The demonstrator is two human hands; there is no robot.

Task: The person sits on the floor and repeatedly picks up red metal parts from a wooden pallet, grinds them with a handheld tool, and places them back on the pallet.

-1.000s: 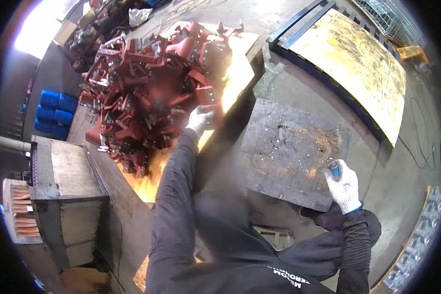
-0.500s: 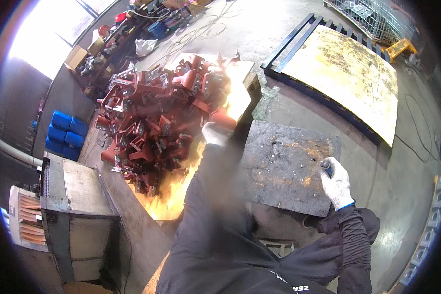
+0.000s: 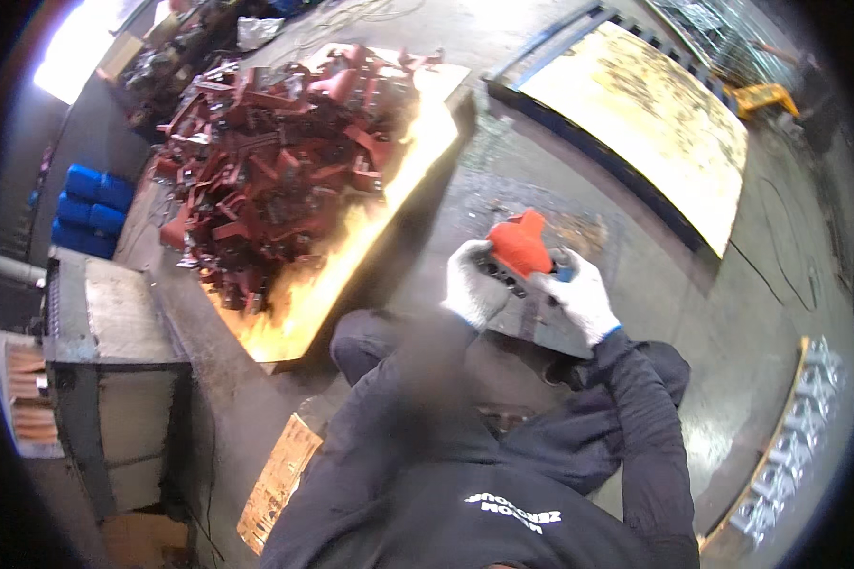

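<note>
My left hand [image 3: 473, 286], in a white work glove, is closed on the left side of a bright red metal bracket [image 3: 519, 248] with dark metal fittings along its lower edge. My right hand [image 3: 584, 296], also gloved, is closed round a small dark blue-grey cylindrical tool [image 3: 564, 266]. Its thumb and fingertips reach the bracket's right side; I cannot tell how firmly they press. Both hands are above a dark, scuffed slab [image 3: 579, 201] in front of my knees. To the left, a big heap of similar red brackets [image 3: 275, 171] lies on a plywood sheet [image 3: 299, 327].
A yellowish board on a dark rack [image 3: 659, 123] stands at the far right. A worn cabinet [image 3: 123, 389] and blue rolled bundles [image 3: 95, 204] are at the left. Shiny metal parts [image 3: 788, 446] line the right edge. Cables [image 3: 769, 275] trail on the floor.
My left hand has come from the heap back to the slab with a red bracket. My right hand has moved left to meet it, the small tool still in it. The view has shifted.
</note>
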